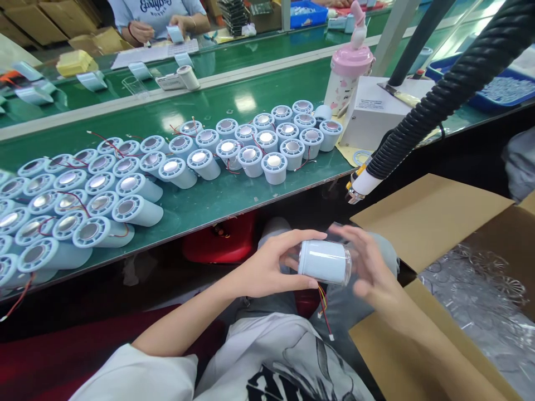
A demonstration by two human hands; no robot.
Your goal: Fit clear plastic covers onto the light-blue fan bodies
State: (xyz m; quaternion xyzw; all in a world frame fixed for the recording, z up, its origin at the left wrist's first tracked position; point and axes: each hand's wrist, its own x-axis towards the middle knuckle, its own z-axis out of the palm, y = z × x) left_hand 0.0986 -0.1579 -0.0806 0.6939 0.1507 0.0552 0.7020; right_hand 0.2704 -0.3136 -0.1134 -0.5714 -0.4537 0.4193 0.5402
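My left hand (273, 262) grips one end of a pale blue cylinder housing (324, 262), held sideways over my lap, with a clear ring at its right end. Thin red and yellow wires with a white plug (325, 312) hang from it. My right hand (368, 267) is at the cylinder's right end, blurred, its fingers bent around the clear ring. On the green bench (217, 200) above lie several more pale blue cylinder housings (137, 184), metal discs facing me, in a long band from far left to centre right.
An open cardboard box (434, 223) holding clear plastic parts (480, 301) sits to my right. A black ribbed hose (443, 94) hangs over the bench edge. A pink bottle (349, 72) and a white box (376, 111) stand at the back right. Another person (159, 22) works across the bench.
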